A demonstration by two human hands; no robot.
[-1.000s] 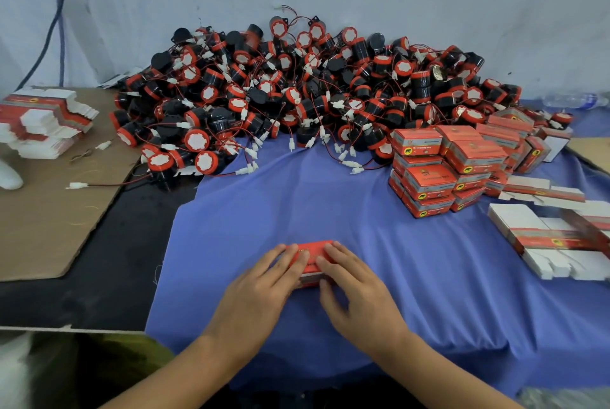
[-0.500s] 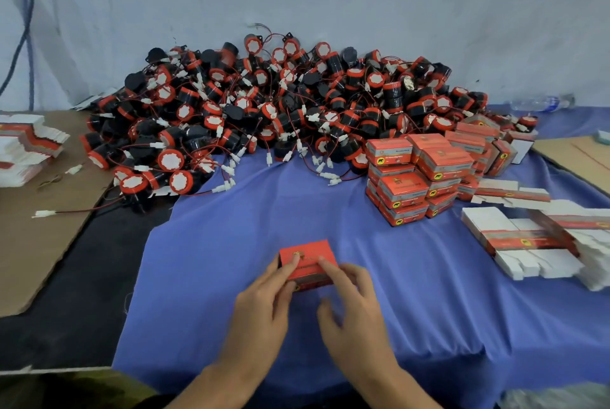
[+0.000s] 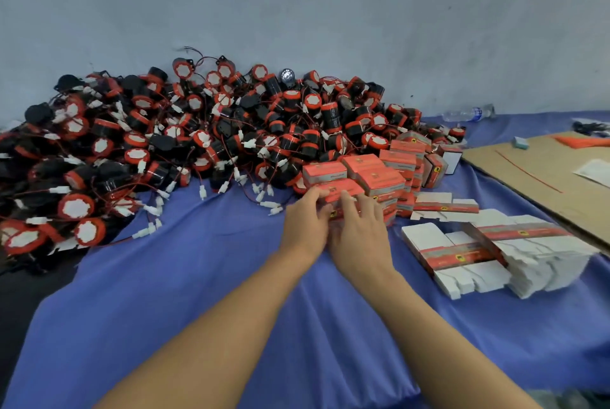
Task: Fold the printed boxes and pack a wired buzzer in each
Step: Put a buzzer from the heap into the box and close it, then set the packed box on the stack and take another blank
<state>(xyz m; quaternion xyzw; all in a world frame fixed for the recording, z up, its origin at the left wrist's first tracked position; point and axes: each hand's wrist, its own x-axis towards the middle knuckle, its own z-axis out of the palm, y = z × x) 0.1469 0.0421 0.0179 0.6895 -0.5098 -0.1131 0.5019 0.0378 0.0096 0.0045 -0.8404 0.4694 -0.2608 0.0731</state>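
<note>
Both my hands have reached forward to the stack of packed red boxes (image 3: 373,174). My left hand (image 3: 303,224) grips the left end of a closed red printed box (image 3: 341,192) at the front of that stack. My right hand (image 3: 359,230) holds the same box from the front, its fingers curved over the face; the thumb is hidden. A large heap of black-and-red wired buzzers (image 3: 198,134) with white plugs fills the back left. Flat unfolded box blanks (image 3: 468,250) lie in piles to the right of my hands.
The blue cloth (image 3: 198,293) covers the table in front of me. Brown cardboard (image 3: 541,177) lies at the far right with small items on it. A plastic bottle (image 3: 468,113) lies by the wall. Loose wires and plugs trail from the heap's front edge.
Both hands carried the closed red box from the middle of the cloth forward and right to the stack of packed boxes. The view has swung to the right.
</note>
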